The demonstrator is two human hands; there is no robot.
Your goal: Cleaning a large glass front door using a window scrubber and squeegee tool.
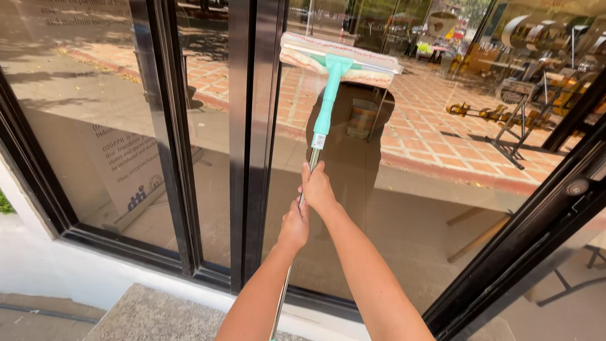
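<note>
The teal plastic window squeegee with a pale cloth head [338, 60] presses high on the dark-framed glass pane [429, 189], its metal pole [309, 165] gripped by the right hand [317, 188] above the left hand [295, 226], both wrapped tight.

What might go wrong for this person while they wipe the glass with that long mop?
The window mop head sits high on the glass pane, far from the right hand and left hand on the thin metal pole, so it may wobble and leave streaks. Its left end lies close to the black frame and might knock it.
</note>
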